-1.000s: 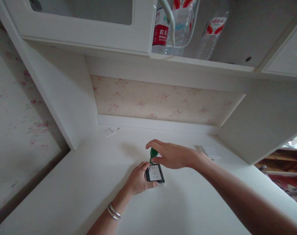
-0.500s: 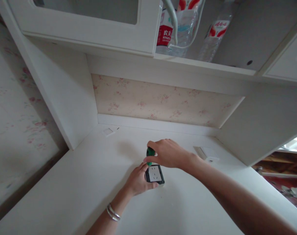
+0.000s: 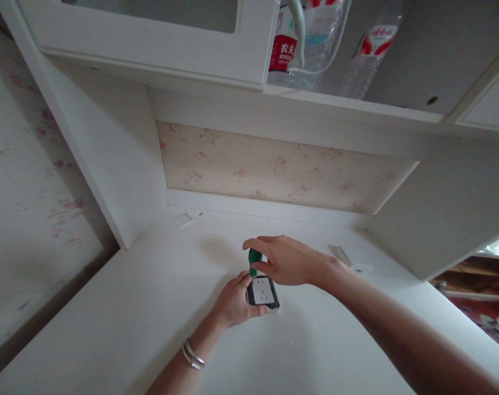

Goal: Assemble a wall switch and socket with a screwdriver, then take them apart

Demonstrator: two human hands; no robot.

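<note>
A wall socket [image 3: 263,291] with a white face and dark surround rests on the white tabletop, near the middle. My left hand [image 3: 234,302] grips it from the left, thumb along the near edge and fingers at the far left corner. Above that corner stands a green-handled screwdriver [image 3: 254,262], nearly upright, with its tip at the socket's left side. My right hand [image 3: 288,260] holds the handle between thumb and fingers, the index finger reaching over the top. Whether the tip sits in a screw is too small to tell.
A white square frame [image 3: 184,219] lies at the back left beside a small dark piece [image 3: 200,214]. At the back right is a white plate or box [image 3: 357,258]. Overhead, a cabinet shelf [image 3: 356,107] holds several plastic bottles [image 3: 375,46]. Side panels flank the tabletop.
The fingers of my right hand have shifted on the screwdriver handle, the index finger now straighter over its top. My left hand keeps its hold on the socket. The view has moved slightly.
</note>
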